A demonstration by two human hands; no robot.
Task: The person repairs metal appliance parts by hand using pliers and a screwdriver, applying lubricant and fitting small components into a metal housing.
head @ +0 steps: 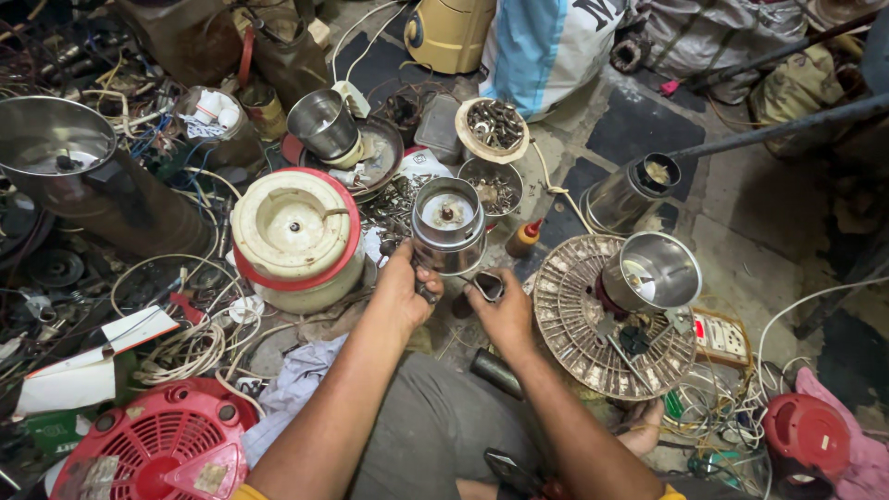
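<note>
- Left hand [405,294] clamped on the lower side of a steel mixer jar [448,225], held upright over the floor, mouth up, centre spindle showing inside.
- Right hand [503,313] closed around a small dark tube-shaped part [488,285], just right of the jar's base, touching or nearly touching it; cannot tell whether tool or fitting.
- Judged as mid-repair: jar base being worked on, nothing visibly refitted yet.
- Left of the jar, a cream-and-red mixer base [296,236], motor coupling exposed, no jar on it.
- Far side: two bowls of screws and small parts [494,125], loose hardware spread on the floor.
- Right: a second steel jar [651,272] lying tilted on a round wire fan guard [574,319].
- Near left: red vented cover [153,444].
- Another dark cylinder [495,372] resting near the knee.
</note>
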